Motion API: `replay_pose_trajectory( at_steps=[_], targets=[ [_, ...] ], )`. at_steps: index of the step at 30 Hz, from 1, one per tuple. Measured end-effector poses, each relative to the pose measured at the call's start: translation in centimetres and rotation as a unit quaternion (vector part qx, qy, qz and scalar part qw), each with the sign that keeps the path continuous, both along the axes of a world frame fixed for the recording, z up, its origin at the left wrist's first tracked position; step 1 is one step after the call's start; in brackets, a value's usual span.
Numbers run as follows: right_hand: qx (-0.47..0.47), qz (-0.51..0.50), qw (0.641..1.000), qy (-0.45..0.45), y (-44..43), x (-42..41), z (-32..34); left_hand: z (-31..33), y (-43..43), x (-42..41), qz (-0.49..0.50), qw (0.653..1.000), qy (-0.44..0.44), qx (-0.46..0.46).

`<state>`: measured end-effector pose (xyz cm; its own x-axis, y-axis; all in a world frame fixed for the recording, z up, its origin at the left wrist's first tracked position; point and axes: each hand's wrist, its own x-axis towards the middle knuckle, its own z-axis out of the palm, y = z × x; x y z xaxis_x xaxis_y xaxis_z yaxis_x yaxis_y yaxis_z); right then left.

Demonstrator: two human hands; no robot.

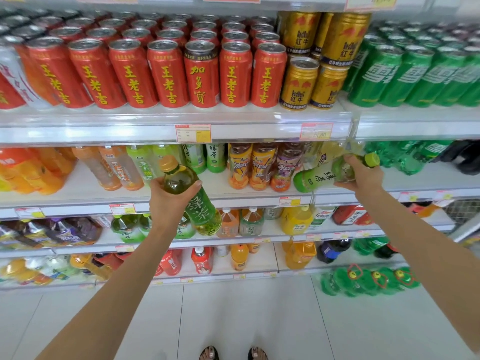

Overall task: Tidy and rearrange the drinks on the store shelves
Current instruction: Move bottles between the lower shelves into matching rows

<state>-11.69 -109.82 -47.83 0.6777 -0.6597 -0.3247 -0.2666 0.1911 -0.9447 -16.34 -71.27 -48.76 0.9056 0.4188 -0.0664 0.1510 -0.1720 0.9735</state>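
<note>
My left hand (170, 197) grips a green tea bottle (200, 203) with a gold cap, held tilted in front of the second shelf, cap up and to the left. My right hand (363, 175) grips a second green tea bottle (318, 178) with a green cap, lying almost sideways, its base pointing left over the second shelf (259, 201). Standing on that shelf are two green tea bottles (205, 158) behind my left hand, and iced tea bottles (262, 166) between my two hands.
The top shelf holds red herbal tea cans (166, 74), gold energy drink cans (311, 61) and green soda cans (405, 74). Orange drinks (31, 170) stand at the left. Lower shelves carry large bottles. Green soda packs (368, 280) sit on the tiled floor.
</note>
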Motion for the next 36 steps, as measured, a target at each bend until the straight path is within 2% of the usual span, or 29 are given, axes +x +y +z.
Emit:
replay_pose_trajectory(
  at_steps=[8, 13, 19, 25, 29, 36],
  targets=[
    [-0.029, 0.002, 1.000, -0.007, -0.2, -0.9, -1.0, -0.6, -0.4, 0.5, -0.004, 1.000, 0.003, 0.004],
    [-0.062, 0.092, 0.992, -0.051, 2.4, -2.6, -0.4, -0.6, -0.1, 0.4, 0.030, 0.999, -0.027, 0.015],
    [-0.096, 0.252, 0.950, -0.154, 11.8, -3.7, 0.6, -0.5, 0.6, -1.4, 0.076, 0.994, -0.048, 0.068],
    [-0.140, 0.316, 0.916, -0.206, 23.3, -1.0, -1.4, -0.9, 4.1, -4.4, 0.075, 0.993, -0.038, 0.080],
    [-0.230, 0.323, 0.896, -0.199, 28.1, 0.9, -3.6, -1.6, 6.3, -6.9, 0.075, 0.993, -0.024, 0.090],
    [-0.294, 0.323, 0.896, -0.082, 30.8, 3.9, -3.5, -1.1, 9.2, -9.5, 0.093, 0.992, -0.037, 0.079]
  ],
)
